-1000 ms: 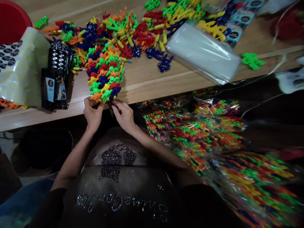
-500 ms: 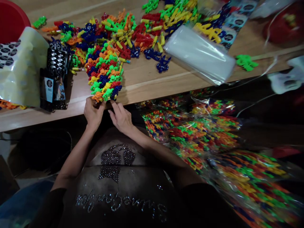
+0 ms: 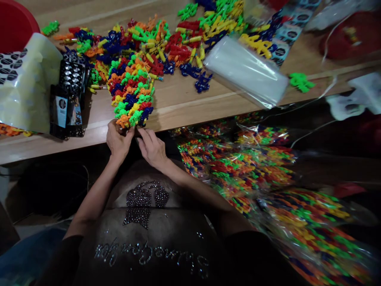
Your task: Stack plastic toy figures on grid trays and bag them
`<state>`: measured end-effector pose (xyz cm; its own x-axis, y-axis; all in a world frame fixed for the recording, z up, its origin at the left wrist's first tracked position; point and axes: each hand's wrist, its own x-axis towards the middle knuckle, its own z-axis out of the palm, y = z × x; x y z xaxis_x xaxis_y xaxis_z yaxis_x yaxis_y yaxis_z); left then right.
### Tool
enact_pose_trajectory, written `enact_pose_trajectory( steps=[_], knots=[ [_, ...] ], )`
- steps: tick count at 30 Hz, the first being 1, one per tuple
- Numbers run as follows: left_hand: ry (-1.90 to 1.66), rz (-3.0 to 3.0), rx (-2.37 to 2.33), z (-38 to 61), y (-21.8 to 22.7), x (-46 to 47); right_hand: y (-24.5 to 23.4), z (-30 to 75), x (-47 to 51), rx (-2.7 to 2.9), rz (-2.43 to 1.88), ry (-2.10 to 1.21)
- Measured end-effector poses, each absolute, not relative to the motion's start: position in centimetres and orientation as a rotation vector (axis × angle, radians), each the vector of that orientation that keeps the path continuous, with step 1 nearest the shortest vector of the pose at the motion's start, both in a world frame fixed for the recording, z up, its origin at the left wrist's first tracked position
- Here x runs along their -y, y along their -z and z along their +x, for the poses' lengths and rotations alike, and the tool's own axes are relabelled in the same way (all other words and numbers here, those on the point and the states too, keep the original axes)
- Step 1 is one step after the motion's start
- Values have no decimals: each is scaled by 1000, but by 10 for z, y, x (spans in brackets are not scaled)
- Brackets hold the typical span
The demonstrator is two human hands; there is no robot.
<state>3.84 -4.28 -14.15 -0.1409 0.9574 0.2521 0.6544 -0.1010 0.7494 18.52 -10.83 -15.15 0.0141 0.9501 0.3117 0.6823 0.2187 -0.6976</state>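
Note:
A packed bundle of small coloured plastic toy pieces (image 3: 131, 89) lies on the wooden table (image 3: 190, 103), its near end at the table's front edge. My left hand (image 3: 118, 140) is closed, pinching the bundle's near end from the left. My right hand (image 3: 152, 147) touches the same end from the right, fingers curled against it. Loose red, yellow, green and blue pieces (image 3: 181, 39) are scattered behind the bundle.
A stack of clear plastic bags (image 3: 245, 71) lies right of the pieces. A black packet (image 3: 68, 101) and a pale yellow bag (image 3: 26, 83) sit at the left, a red bowl (image 3: 14, 24) at the far left corner. Filled bags of pieces (image 3: 262, 174) are heaped below the table on the right.
Both hands have stayed at the bundle's near end, with the left fingers closing a little tighter on it. The view has shifted slightly left.

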Motion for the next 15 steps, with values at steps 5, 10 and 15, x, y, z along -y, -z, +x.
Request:
enact_pose_trajectory(
  steps=[5, 10, 15],
  knots=[
    [-1120, 1807, -1761, 35, 144, 42, 152, 186, 108, 1726, -1558, -455],
    [-1118, 1786, -1779, 33, 146, 41, 155, 188, 107, 1747, -1588, -491],
    [-1100, 1732, -1840, 34, 147, 33, 155, 194, 105, 1829, -1520, -569]
  ],
)
